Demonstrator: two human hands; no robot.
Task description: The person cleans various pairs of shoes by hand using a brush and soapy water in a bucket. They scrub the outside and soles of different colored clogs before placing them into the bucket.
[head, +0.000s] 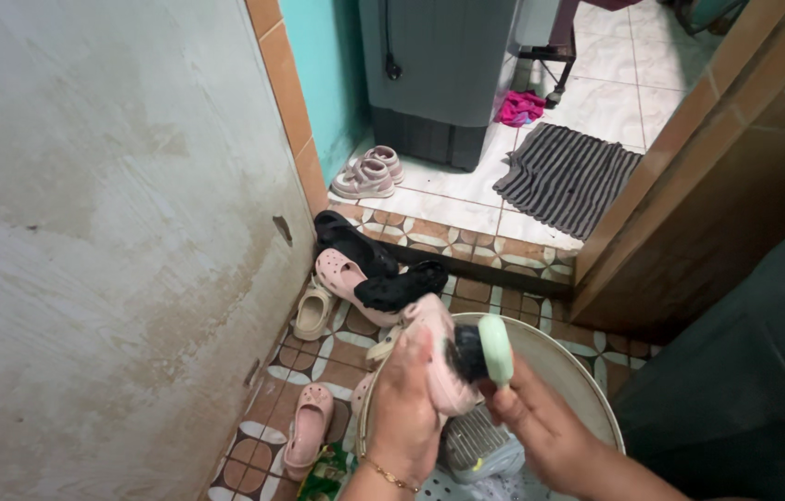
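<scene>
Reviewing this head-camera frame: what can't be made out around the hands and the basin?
- Pink shoe: mostly covered by the left hand and the brush.
- Brush bristles: blurred dark patch against the shoe.
- Right hand: wrist cut off by the bottom edge.
- Basin: contents hidden by both hands; near rim out of frame.
- Green packet: cut off at the bottom edge.
</scene>
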